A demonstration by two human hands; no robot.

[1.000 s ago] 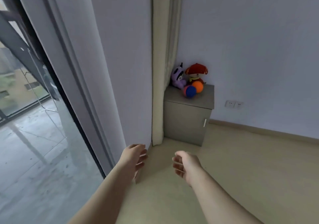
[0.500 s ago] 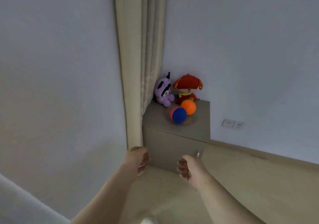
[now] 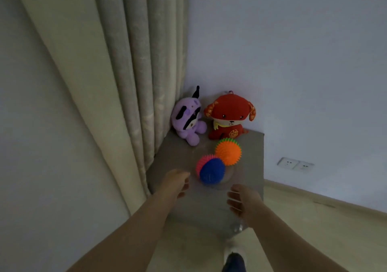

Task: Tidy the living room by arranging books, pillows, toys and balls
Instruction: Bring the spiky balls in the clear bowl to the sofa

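The two balls lay on the top of a small grey cabinet (image 3: 250, 167) in the corner of the room. A faint clear outline curved round them, perhaps a glass dish, but I could not tell it for sure. The orange spiky ball (image 3: 228, 151) was touching the blue and pink spiky ball (image 3: 211, 172), which lay nearer to the front edge. Behind them, against the wall, sat the purple plush toy (image 3: 188, 121) and the red plush dog (image 3: 228, 116), side by side and almost touching.

The left side of the cabinet was hidden behind the beige curtain (image 3: 125, 62), and the purple toy leaned into its folds. The cabinet front was mostly covered by the arms. A small shiny part low on it, maybe a handle, was too blurred to name. At the bottom edge a dark shoe (image 3: 234, 261) was cut off.

The left hand (image 3: 176, 182) and the right hand (image 3: 240, 200) were apart, over the front of the cabinet, with fingers loosely curled and nothing in them. The blue and pink ball was just beyond them, between the two. To the right of the cabinet there was open floor (image 3: 314, 229) and a wall with two sockets (image 3: 295, 164).
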